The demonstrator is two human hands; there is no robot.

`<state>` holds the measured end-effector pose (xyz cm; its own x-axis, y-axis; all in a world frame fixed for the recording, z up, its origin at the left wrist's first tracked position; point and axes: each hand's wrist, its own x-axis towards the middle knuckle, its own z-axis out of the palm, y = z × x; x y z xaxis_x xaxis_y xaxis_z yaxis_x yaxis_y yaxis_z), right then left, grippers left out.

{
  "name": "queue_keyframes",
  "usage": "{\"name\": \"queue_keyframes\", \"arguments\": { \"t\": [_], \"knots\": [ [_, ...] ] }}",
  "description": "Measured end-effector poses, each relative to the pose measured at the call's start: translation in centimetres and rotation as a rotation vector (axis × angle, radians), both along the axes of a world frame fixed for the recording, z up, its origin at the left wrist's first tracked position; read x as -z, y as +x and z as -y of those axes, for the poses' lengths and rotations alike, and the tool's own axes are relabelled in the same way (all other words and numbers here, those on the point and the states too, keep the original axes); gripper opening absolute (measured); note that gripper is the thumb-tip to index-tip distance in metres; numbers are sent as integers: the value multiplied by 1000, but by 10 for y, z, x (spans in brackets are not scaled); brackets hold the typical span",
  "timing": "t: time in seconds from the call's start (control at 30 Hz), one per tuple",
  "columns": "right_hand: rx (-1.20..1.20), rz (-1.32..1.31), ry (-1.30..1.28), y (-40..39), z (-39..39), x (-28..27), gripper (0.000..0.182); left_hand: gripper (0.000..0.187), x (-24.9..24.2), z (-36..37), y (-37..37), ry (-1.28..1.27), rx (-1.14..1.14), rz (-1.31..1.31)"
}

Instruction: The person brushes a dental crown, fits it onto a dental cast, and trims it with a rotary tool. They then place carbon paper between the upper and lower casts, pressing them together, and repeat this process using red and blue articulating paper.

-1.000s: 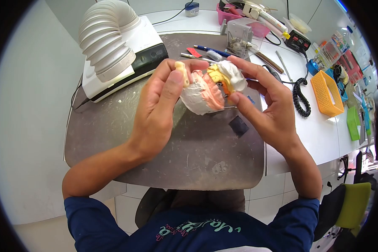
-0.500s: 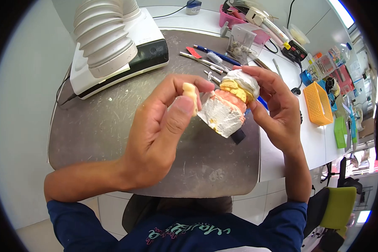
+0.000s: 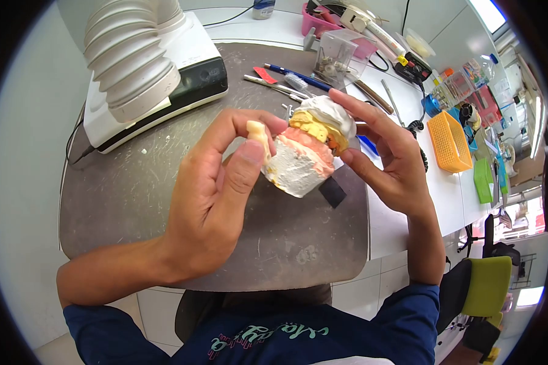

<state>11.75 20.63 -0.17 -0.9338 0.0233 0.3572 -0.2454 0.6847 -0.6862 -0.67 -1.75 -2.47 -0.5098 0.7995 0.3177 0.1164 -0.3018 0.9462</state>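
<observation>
Dental cast: a white plaster dental cast (image 3: 299, 167) with pink gum-coloured wax and a yellow and white upper part, held up in the air above the grey work mat (image 3: 134, 194), between the two hands.
Small piece: a pale cream tooth-like piece (image 3: 259, 137), upright, just to the left of the cast and close to its plaster base; whether they touch cannot be told.
Left hand: the left hand (image 3: 216, 194) is closed in a pinch, thumb and forefinger gripping the small piece, the other fingers curled behind it.
Right hand: the right hand (image 3: 380, 161) grips the cast from the right, long fingers laid over its white top and the thumb pressing under the yellow part.
Behind the hands: a white suction unit (image 3: 164, 67) with a ribbed hose (image 3: 128, 61) at the mat's far left.
Tools: a blue pen (image 3: 298, 76) and metal instruments (image 3: 274, 86) lie on the mat beyond the cast.
Right side: an orange basket (image 3: 449, 141) stands on the white bench, well apart from the hands.
</observation>
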Motion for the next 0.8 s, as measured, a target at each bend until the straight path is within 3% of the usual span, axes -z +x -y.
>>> {"name": "queue_keyframes", "arguments": {
  "t": [0.1,0.17,0.3,0.37,0.5,0.57,0.8],
  "knots": [
    [8,-6,-11,1,2,1,68,26,1,0,0,22,-34,-137],
    [36,-15,-19,0,9,2,77,26,7,-1,-7,24,-122,-427],
    [83,-47,190,1,21,1,79,27,11,-6,-7,63,-137,-374],
    [66,-148,124,-2,21,6,74,25,8,-8,-2,92,-94,-87],
    [12,-46,-100,-1,23,15,74,24,6,-7,-7,116,-71,-91],
    [5,-54,-65,-2,23,13,75,27,2,-4,-13,126,-161,-429],
    [24,-9,-95,1,23,13,80,23,3,-2,-18,72,-161,-606]
  ]
}}
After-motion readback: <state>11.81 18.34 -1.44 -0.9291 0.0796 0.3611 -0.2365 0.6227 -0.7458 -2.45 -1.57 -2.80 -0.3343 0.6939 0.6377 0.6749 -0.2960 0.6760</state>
